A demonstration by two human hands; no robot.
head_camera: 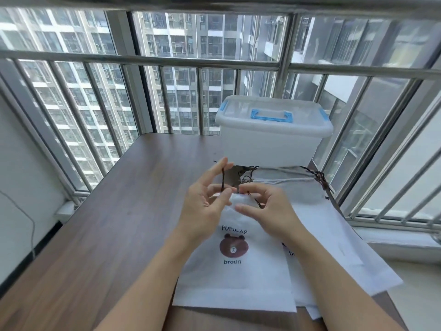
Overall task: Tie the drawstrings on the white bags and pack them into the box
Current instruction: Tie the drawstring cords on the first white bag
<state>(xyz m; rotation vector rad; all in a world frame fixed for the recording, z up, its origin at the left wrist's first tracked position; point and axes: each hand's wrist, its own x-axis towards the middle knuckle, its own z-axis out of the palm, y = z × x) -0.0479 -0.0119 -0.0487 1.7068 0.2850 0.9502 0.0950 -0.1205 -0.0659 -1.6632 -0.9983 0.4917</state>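
White bag (pixel 235 271), printed with a brown bear and the words "POPULAR" and "brown", lies flat at the near edge of the bench (pixel 114 223), toward its right side. Its dark drawstring (pixel 223 181) rises from the gathered mouth. Left hand (pixel 205 199): grip pinches one strand upright between thumb and forefinger. Right hand (pixel 265 206): grip clamped on the other strand at the bag's mouth. More white bags (pixel 334 225) lie stacked beside and beneath it, toward the right edge. The translucent box (pixel 272 132), lid closed, blue handle, stands at the far right corner.
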